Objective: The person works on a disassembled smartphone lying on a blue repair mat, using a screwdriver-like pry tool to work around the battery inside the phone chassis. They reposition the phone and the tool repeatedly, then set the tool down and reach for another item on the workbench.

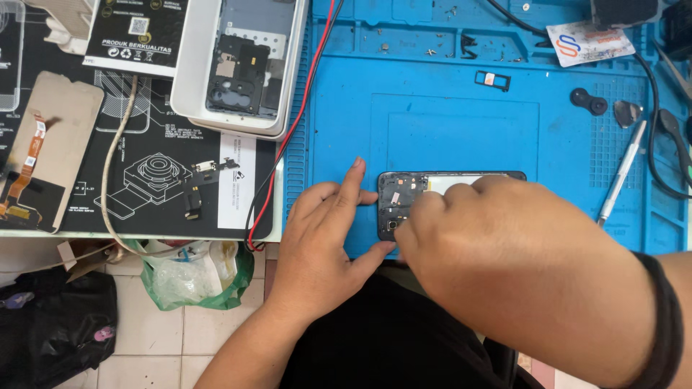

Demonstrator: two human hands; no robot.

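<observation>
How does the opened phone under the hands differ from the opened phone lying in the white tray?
The phone under the hands lies lengthwise on the blue mat, held by the left hand and largely hidden by the right hand. The phone in the tray lies nearly upright inside the white tray, untouched. Both have their backs off, showing dark inner boards.

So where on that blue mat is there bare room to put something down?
The mat's middle, between the phone and the SIM tray, is bare. Its right edge is crowded with tools and cables; both hands crowd the phone.
</observation>
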